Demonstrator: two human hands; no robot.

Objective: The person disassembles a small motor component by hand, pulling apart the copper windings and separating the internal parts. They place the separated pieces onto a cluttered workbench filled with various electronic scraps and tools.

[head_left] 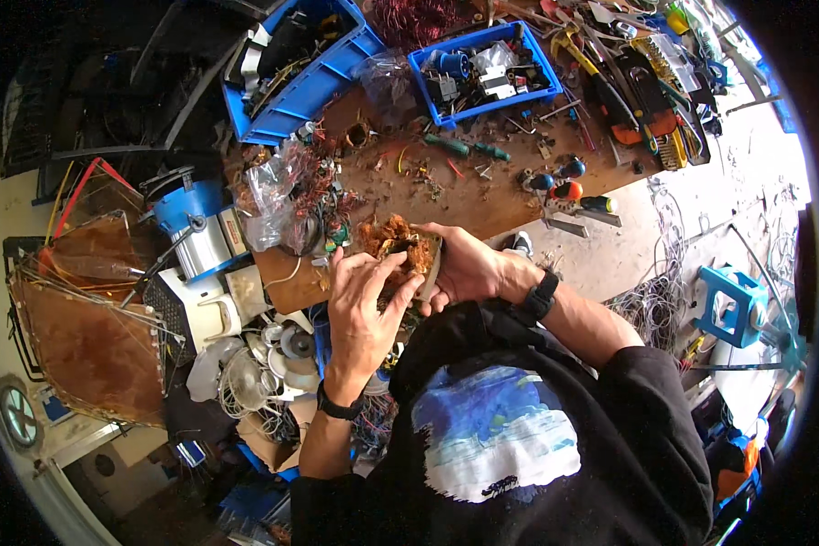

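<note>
Over the near edge of the brown workbench (391, 187) I hold a motor stator (393, 229) with copper-coloured windings and a greyish metal core. My left hand (359, 305) has its fingers bent against the windings from the left. My right hand (471, 262) grips the core from the right, thumb on top and fingertips underneath. Between and under the fingers, part of the stator is hidden. Beyond it on the bench lie a green-handled screwdriver (447, 145) and a second green-handled tool (491, 151).
At the back stand a blue crate (323, 77) and a blue tray (496, 107) of small parts. Pliers and cutters (601, 77) crowd the back right. Wire scraps and clear plastic (266, 196) cover the bench's left. A blue stool (733, 305) stands right.
</note>
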